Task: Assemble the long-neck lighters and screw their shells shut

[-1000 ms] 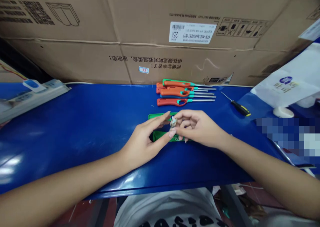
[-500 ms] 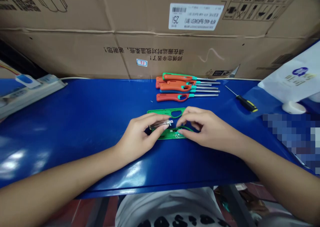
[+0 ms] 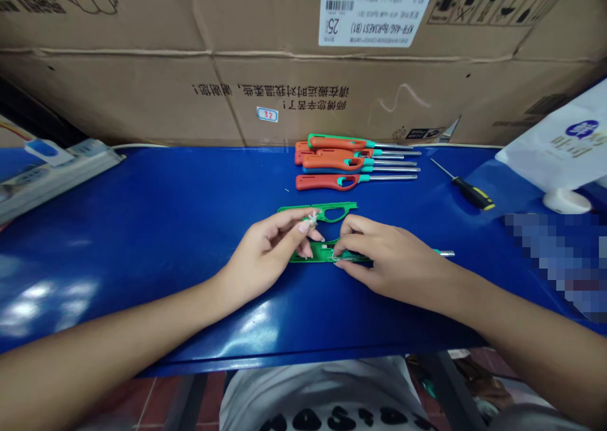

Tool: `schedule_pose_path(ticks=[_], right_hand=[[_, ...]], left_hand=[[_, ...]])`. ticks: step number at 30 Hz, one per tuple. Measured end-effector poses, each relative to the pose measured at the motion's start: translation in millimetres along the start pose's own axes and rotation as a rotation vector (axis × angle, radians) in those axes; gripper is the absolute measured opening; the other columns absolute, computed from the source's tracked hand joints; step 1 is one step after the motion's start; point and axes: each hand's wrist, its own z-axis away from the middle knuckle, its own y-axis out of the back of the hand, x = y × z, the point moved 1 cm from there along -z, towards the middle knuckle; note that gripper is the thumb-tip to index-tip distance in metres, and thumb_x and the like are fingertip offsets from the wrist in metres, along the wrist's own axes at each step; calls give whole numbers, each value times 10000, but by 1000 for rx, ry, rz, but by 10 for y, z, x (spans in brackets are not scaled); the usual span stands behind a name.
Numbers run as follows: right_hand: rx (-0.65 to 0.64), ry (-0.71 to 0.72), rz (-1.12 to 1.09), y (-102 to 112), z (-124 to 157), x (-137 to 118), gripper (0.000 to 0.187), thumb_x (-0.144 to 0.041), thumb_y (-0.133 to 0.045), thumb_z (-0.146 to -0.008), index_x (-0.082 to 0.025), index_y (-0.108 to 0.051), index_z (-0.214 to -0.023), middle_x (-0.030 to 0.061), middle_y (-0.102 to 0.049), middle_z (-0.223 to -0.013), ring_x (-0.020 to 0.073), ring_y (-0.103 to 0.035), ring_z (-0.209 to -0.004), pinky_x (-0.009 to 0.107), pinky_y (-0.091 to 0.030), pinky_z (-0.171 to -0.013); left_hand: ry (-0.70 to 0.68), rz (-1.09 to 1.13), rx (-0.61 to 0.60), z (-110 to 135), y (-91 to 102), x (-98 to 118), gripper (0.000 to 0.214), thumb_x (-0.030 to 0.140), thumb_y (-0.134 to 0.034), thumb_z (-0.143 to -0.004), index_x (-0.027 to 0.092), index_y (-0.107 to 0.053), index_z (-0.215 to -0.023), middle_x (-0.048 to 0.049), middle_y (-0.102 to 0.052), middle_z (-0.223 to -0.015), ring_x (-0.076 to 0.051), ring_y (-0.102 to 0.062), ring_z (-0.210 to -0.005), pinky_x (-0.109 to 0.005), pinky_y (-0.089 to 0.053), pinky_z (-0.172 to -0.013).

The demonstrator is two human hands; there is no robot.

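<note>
Small pale metallic fitting (image 3: 312, 220) in our left hand (image 3: 260, 248), near the long green plastic half-shell (image 3: 320, 254).
We judge it light, fragile: hold its sides. Left fingers pinch it; our right hand (image 3: 379, 248), fingers narrowed, works at the half-shell, hold undetermined.

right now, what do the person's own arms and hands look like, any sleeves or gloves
The left hand and right hand are bare, without gloves. The left forearm and right forearm show no sleeves, watch or bracelet, and no cables. Below, a pale grey top carries dark lettering, cut off by the picture's edge.
</note>
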Motion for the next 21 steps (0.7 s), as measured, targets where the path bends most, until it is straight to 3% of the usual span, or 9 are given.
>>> schedule_pose_path(ticks=[3, 12, 18, 21], right_hand=[[-12, -2, -33, -17, 1, 10, 95, -223, -602, -935, -214, -685, -980, 28, -588, -1043, 145, -576, -807, 286, -412, -692], [27, -30, -288, 42, -52, 40, 33, -186, -640, -888, -193, -668, -871, -11, -605, -861, 74, -510, -629, 238, -420, -623], [-234, -291, -687, 86, -82, 100, 148, -351, -571, -949, -208, -584, -914, -93, -499, -512, 77, -477, -385, 191, -394, -385], [-244, -323, -841, 70, -90, 113, 199, -390, -634, -919, -204, -566, -910, -94, -528, -508, 75, -494, -384, 181, -439, -369]], left_hand=[[-6, 59, -28, -9, -2, 4, 405, 326, -590, -993, 139, -575, -1352, -48, -736, -899, -111, -662, -708, -237, -588, -714], [-93, -73, -64, 26, 15, -25, 277, 302, -582, -1003, 186, -627, -1250, -33, -711, -961, -94, -648, -768, -187, -557, -727], [-169, -302, -52, 28, 18, 10, 292, 306, -517, -1031, 198, -647, -1269, -58, -714, -1043, -136, -654, -865, -231, -530, -739], [-186, -329, -64, 27, 13, 6, 299, 284, -540, -1014, 180, -638, -1276, -60, -727, -1013, -152, -672, -877, -251, -540, -756]])
